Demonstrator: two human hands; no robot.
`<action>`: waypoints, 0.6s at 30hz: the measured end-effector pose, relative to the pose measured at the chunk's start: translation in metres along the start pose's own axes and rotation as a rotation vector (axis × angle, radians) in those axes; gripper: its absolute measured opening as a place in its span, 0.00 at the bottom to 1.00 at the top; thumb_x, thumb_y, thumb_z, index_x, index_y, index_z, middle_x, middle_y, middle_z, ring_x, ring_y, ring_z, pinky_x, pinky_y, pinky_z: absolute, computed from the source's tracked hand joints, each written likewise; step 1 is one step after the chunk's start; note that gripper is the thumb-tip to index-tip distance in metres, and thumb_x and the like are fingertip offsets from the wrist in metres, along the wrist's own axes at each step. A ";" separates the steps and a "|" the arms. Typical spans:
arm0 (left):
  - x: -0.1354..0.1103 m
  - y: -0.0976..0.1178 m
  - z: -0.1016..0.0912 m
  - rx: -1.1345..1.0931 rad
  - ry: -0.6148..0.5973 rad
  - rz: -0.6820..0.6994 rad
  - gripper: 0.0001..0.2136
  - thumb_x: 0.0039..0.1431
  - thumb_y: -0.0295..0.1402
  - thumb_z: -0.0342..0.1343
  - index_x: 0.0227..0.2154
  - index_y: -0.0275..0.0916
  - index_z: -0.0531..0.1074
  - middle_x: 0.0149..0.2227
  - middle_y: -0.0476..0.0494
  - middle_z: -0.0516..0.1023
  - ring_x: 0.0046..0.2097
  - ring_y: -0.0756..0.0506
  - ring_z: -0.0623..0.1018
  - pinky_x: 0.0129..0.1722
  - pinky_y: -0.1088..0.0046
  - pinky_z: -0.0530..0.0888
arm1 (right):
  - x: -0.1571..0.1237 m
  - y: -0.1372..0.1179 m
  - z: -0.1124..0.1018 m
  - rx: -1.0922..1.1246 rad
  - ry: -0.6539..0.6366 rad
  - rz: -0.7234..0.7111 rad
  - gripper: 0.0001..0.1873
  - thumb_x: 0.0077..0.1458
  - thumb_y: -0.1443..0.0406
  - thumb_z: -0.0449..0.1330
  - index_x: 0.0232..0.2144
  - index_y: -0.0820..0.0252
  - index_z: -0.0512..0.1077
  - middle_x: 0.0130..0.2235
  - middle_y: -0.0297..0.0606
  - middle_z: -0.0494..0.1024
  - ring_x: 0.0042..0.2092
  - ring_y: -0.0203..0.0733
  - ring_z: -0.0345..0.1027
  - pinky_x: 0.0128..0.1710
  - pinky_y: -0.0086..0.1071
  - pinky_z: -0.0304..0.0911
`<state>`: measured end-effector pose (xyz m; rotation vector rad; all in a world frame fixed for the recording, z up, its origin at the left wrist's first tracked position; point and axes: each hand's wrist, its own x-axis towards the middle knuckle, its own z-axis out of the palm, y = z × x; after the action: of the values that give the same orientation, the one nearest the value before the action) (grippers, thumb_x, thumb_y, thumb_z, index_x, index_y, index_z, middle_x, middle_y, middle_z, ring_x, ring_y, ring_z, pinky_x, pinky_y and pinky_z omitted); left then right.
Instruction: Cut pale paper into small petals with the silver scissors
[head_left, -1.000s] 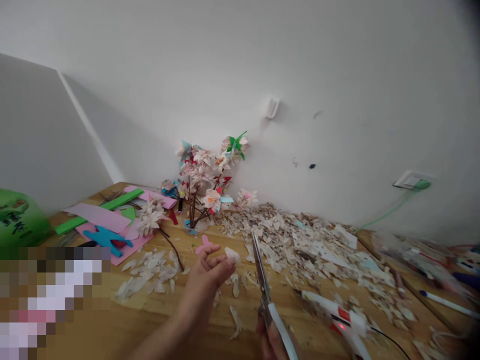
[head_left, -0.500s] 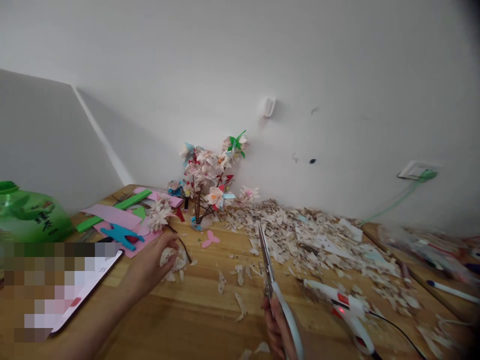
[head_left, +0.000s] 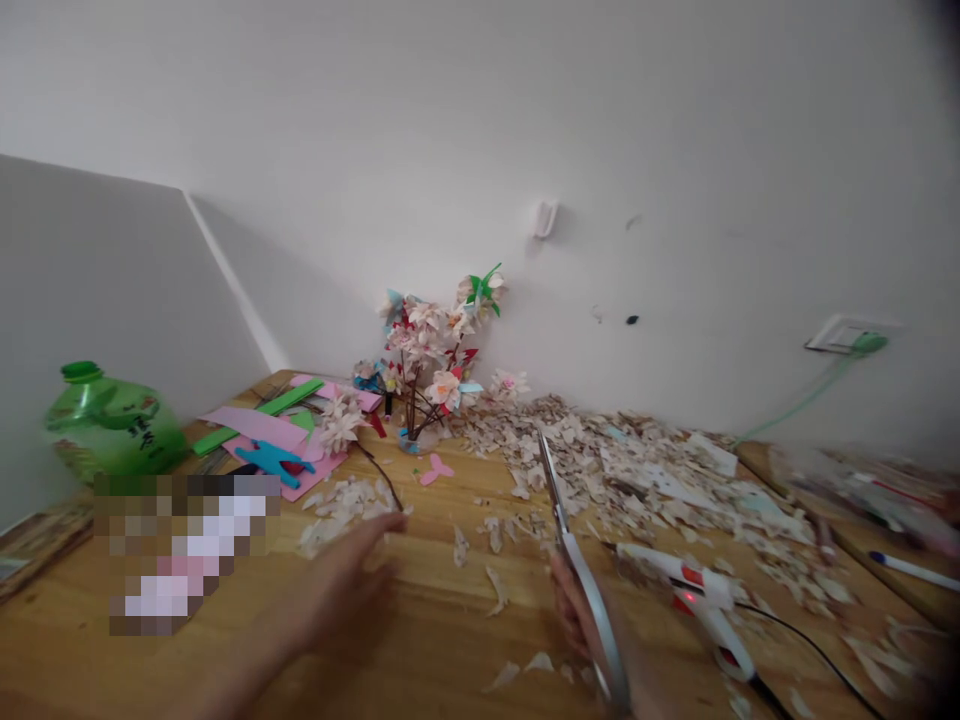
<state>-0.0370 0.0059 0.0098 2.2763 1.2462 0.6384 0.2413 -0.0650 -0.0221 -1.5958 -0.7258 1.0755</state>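
Fingers of my right hand (head_left: 581, 625) are wrapping the grey handle of the scissors (head_left: 574, 560), whose blades are lying together and pointing away toward the wall. My left hand (head_left: 349, 590) is blurring low over the wooden table (head_left: 420, 650), fingers loosely extended and holding nothing, tips just beside a heap of pale paper petals (head_left: 341, 505). A white glue gun (head_left: 694, 605) is lying right of the scissors; a paper-flower bouquet (head_left: 439, 360) is standing against the wall.

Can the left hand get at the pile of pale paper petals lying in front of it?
Probably yes: the left hand is open just short of the pale paper petals, nothing between them.
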 end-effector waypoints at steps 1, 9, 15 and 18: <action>0.002 0.008 0.010 0.017 -0.067 0.050 0.19 0.52 0.30 0.50 0.49 0.43 0.63 0.53 0.42 0.70 0.55 0.43 0.68 0.55 0.61 0.64 | 0.003 -0.001 0.000 -0.044 0.033 -0.048 0.21 0.34 0.46 0.60 0.17 0.55 0.61 0.09 0.19 0.52 0.11 0.29 0.45 0.10 0.24 0.42; 0.013 0.056 0.045 0.067 -0.467 0.171 0.31 0.49 0.36 0.57 0.57 0.38 0.57 0.62 0.34 0.53 0.63 0.35 0.50 0.60 0.51 0.47 | 0.015 -0.002 -0.009 -0.193 0.086 -0.254 0.09 0.30 0.63 0.60 0.22 0.57 0.69 0.23 0.34 0.75 0.28 0.46 0.67 0.29 0.35 0.60; 0.019 0.059 0.057 -0.230 -0.441 0.234 0.24 0.55 0.40 0.52 0.55 0.47 0.60 0.60 0.44 0.60 0.62 0.40 0.55 0.58 0.56 0.56 | 0.019 0.000 -0.009 -0.198 0.108 -0.254 0.08 0.30 0.63 0.57 0.20 0.55 0.67 0.22 0.35 0.75 0.28 0.48 0.69 0.30 0.36 0.61; 0.042 0.063 0.070 -0.049 -0.301 0.152 0.26 0.54 0.36 0.53 0.56 0.37 0.58 0.61 0.33 0.56 0.62 0.37 0.53 0.60 0.53 0.50 | 0.029 0.011 -0.010 -0.183 0.124 -0.253 0.05 0.29 0.63 0.56 0.18 0.54 0.64 0.19 0.31 0.72 0.25 0.45 0.67 0.27 0.34 0.60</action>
<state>0.0653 -0.0005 0.0000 2.3363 0.9125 0.3540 0.2619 -0.0472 -0.0397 -1.6559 -0.9348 0.7368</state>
